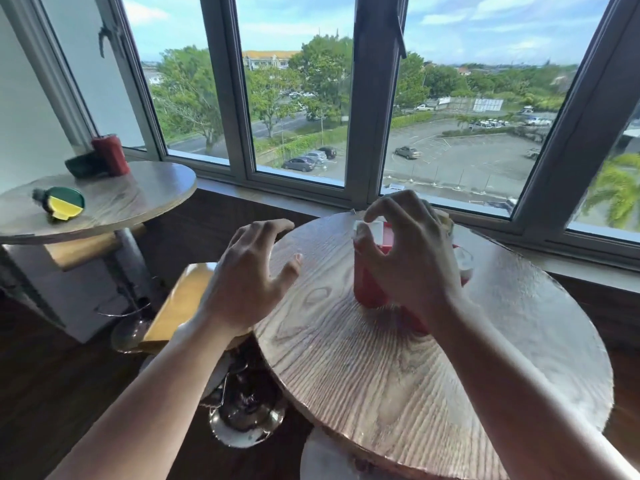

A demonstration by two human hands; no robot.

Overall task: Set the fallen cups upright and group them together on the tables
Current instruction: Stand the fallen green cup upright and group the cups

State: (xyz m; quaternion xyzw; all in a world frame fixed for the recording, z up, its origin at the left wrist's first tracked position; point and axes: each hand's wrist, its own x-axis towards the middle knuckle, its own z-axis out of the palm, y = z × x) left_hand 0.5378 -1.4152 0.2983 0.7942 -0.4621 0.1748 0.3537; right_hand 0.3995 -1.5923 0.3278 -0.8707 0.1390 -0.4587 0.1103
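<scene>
Cups, red plastic (369,282), crowd mid-frame; right hand (412,268) spread, clawing over them, left hand (246,278) spread, empty: one nudge topples them.

Near round table (398,368) seen at centre-right. Right hand (412,261) held over red cups (369,282) at 1 o'clock on tabletop, fingers (375,207) curled above white rim; contact not determinable. Left hand (242,275) held spread above table edge at 10 o'clock, nothing gripped. Far round table (104,206) at upper left: red cup (110,154) upright, dark green cup (85,165) just beside it, green-yellow cup (64,202) lying on its side nearer.
</scene>
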